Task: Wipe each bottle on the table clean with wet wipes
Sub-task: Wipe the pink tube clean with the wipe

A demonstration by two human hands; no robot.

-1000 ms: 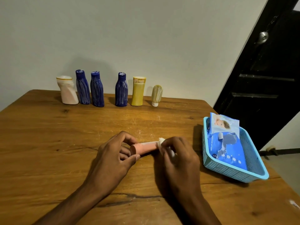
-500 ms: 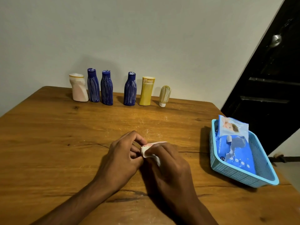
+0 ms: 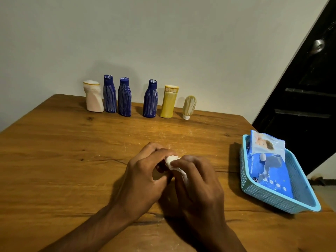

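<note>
Both hands meet over the middle of the table (image 3: 54, 160); the right hand (image 3: 198, 180) has its fingers curled round a crumpled white wipe (image 3: 171, 161), and the left hand (image 3: 143, 177) is curled tight against it, gripping something that is almost wholly hidden; only a dark sliver shows between the fingers, so I judge it to be the bottle being wiped but cannot tell its shape.

Risks, as I judge them: the hidden piece looks small and is held by fingertips, so a wet surface could let it slip out and roll across the bare wood; the wipe is bunched, so a smear may be left where it never touches.

Beyond the fingertips, well apart, 6 bottles stand upright in a row at the table's far edge by the wall: a white bottle (image 3: 93, 97), 3 blue bottles (image 3: 124, 97), a yellow bottle (image 3: 169, 101) and a small pale bottle (image 3: 189, 107); a hasty reach could topple neighbours, since the left ones nearly touch.

To the right of the right hand sits a blue basket (image 3: 272, 199) near the table's edge, holding a wipes pack (image 3: 267, 160); open wood lies between.
</note>
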